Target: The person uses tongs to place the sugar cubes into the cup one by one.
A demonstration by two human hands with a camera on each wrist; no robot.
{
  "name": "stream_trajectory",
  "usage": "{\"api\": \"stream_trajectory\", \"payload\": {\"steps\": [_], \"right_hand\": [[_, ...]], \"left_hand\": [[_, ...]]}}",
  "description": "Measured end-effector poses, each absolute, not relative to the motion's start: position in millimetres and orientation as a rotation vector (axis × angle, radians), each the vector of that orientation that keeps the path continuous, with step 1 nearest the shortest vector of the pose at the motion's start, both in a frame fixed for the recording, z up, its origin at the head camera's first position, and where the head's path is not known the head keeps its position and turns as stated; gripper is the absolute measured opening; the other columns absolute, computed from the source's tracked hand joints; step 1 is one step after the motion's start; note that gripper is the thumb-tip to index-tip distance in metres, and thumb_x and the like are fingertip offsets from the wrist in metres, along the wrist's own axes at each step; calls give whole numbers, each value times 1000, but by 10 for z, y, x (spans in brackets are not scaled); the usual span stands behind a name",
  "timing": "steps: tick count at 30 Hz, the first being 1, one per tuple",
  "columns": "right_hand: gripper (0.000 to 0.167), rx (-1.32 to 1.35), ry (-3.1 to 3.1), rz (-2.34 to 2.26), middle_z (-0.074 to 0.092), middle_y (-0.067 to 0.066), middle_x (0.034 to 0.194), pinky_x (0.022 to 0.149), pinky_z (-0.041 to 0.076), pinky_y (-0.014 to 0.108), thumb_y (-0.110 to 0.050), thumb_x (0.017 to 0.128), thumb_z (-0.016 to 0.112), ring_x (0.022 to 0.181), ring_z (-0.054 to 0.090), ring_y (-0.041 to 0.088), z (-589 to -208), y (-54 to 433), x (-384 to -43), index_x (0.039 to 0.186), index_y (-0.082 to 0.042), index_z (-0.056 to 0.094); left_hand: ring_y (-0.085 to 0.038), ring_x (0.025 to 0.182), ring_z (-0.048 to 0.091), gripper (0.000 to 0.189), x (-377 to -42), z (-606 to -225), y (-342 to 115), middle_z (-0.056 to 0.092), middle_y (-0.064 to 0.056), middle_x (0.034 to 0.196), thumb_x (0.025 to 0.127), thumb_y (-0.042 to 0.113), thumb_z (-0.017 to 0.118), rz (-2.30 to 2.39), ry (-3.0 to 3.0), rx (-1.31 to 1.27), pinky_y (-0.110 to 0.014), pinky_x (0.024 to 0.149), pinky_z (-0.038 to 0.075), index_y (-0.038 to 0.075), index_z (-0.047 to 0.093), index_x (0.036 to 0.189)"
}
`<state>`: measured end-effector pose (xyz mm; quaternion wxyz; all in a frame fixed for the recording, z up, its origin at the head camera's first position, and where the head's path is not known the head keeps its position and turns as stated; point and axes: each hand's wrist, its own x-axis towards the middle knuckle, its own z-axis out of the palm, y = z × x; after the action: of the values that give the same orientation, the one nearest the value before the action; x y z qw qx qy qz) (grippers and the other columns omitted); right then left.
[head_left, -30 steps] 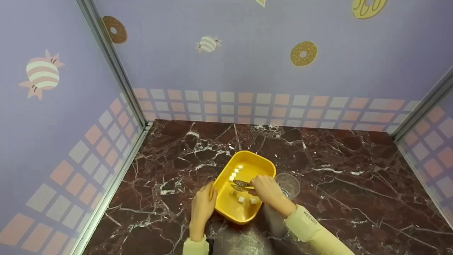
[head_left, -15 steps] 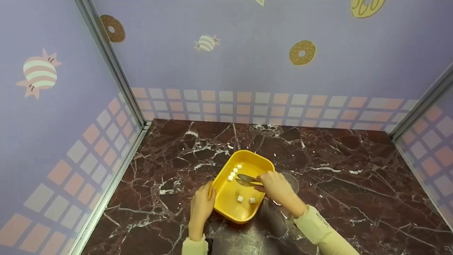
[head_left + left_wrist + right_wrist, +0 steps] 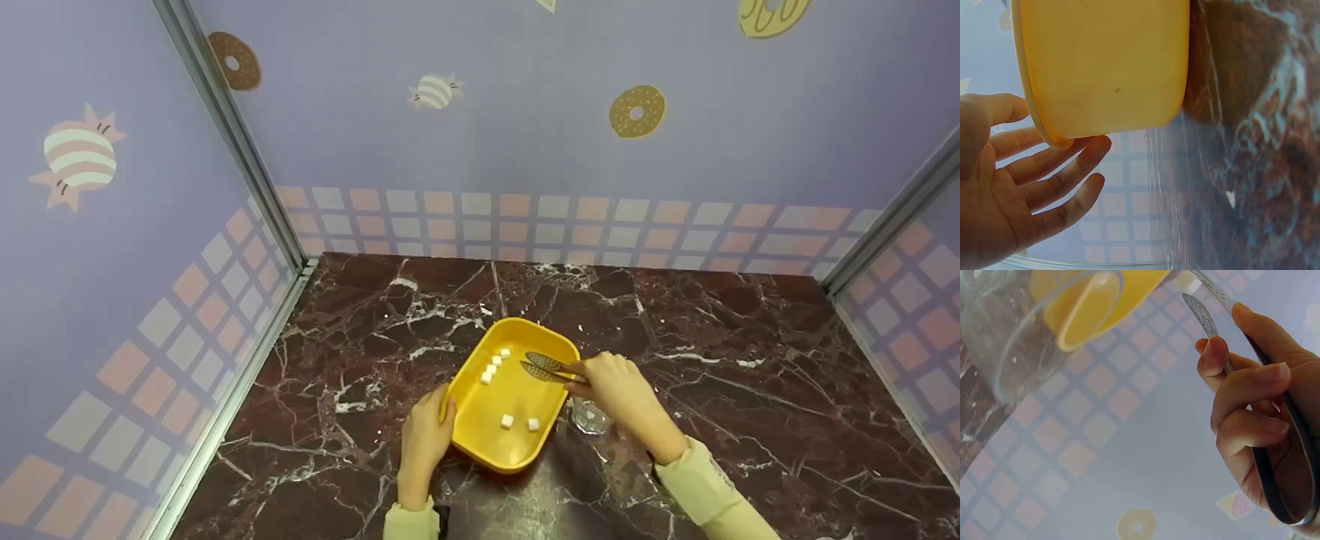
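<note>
A yellow plastic tub [image 3: 517, 450] stands on the table with several small white cubes [image 3: 486, 378] inside, most in a row along its left wall. Two more white cubes [image 3: 508, 421] lie apart near its front. My left hand [image 3: 426, 435] holds the tub's left rim between thumb and fingers. My right hand [image 3: 621, 386] grips metal tongs [image 3: 544, 366] with perforated tips, over the tub's right side. In the right wrist view a whitish piece [image 3: 1188, 281] shows by the tong tips; I cannot tell whether they hold it. A clear glass [image 3: 590, 418] stands right of the tub, partly under my right hand.
The dark red marble tabletop [image 3: 750, 420] has white veins. A lilac wall [image 3: 525, 135] with printed sweets and pink and white squares closes off the back. Side walls [image 3: 90, 262] stand left and right.
My right hand has moved right and slightly back with the tongs, from over the tub's middle to its right edge. The left hand stays on the rim.
</note>
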<state>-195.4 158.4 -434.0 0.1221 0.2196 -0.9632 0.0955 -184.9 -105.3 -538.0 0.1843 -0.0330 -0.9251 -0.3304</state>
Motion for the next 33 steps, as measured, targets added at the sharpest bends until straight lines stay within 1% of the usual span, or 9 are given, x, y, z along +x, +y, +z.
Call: {"api": "stream_trajectory", "payload": {"steps": [5, 8, 11, 14, 19, 22, 27, 29, 33], "right_hand": [[14, 630, -2784, 305, 59, -4, 56, 41, 38, 28, -29, 72, 70, 47, 46, 11, -4282, 1708, -1918, 80, -17, 70], [14, 602, -2778, 307, 51, -6, 51, 40, 34, 26, -30, 73, 70, 45, 40, 9, -4254, 1791, -1889, 71, -16, 66], [22, 559, -2777, 299, 41, -7, 48, 40, 30, 26, -29, 73, 70, 44, 36, 10, -4228, 1880, -1856, 62, -16, 56], [21, 525, -2782, 312, 40, -7, 48, 41, 30, 26, -28, 72, 71, 45, 35, 10, -4212, 1967, -1824, 63, -16, 56], [17, 488, -2795, 310, 40, -6, 49, 42, 32, 27, -25, 73, 71, 46, 36, 10, -4213, 2108, -1774, 66, -15, 59], [15, 462, -2792, 301, 44, -7, 50, 42, 33, 28, -25, 72, 72, 46, 40, 10, -4229, 2186, -1747, 68, -15, 62], [16, 426, -2819, 294, 46, -6, 48, 41, 32, 28, -26, 72, 71, 45, 41, 10, -4270, 2285, -1710, 66, -15, 61], [17, 422, -2824, 271, 46, -5, 47, 40, 33, 29, -27, 72, 71, 44, 43, 12, -4293, 2313, -1701, 66, -15, 61], [16, 408, -2826, 245, 53, 0, 50, 39, 35, 31, -27, 70, 72, 45, 49, 16, -4343, 2350, -1687, 70, -13, 65]], "left_hand": [[-33, 84, 63, 29, -1847, -5370, -1049, 65, -17, 100, 86, 16, 56, -937, -2629, -78, -44, 65, 51, 2, 62, 110], [-33, 85, 63, 29, -1847, -5371, -1047, 65, -17, 101, 86, 16, 56, -943, -2630, -77, -44, 66, 51, 2, 62, 110], [-33, 84, 63, 29, -1847, -5372, -1046, 65, -17, 100, 86, 16, 55, -948, -2625, -83, -44, 65, 51, 2, 62, 110], [-32, 83, 63, 28, -1849, -5376, -1048, 65, -17, 99, 86, 16, 55, -947, -2617, -86, -44, 64, 51, 2, 62, 109], [-31, 80, 64, 28, -1846, -5383, -1057, 65, -17, 97, 86, 15, 55, -950, -2621, -85, -41, 61, 51, 2, 62, 110], [-31, 79, 64, 28, -1843, -5387, -1060, 65, -18, 97, 86, 15, 55, -946, -2619, -97, -41, 61, 51, 1, 62, 110], [-32, 80, 64, 28, -1843, -5393, -1056, 65, -18, 98, 85, 13, 56, -945, -2599, -113, -42, 61, 51, 0, 62, 108], [-31, 80, 64, 28, -1844, -5392, -1054, 65, -18, 98, 85, 14, 56, -950, -2599, -112, -42, 61, 51, 0, 62, 108], [-31, 80, 64, 28, -1849, -5389, -1049, 65, -18, 97, 86, 14, 56, -953, -2609, -107, -41, 61, 51, 0, 62, 109]]}}
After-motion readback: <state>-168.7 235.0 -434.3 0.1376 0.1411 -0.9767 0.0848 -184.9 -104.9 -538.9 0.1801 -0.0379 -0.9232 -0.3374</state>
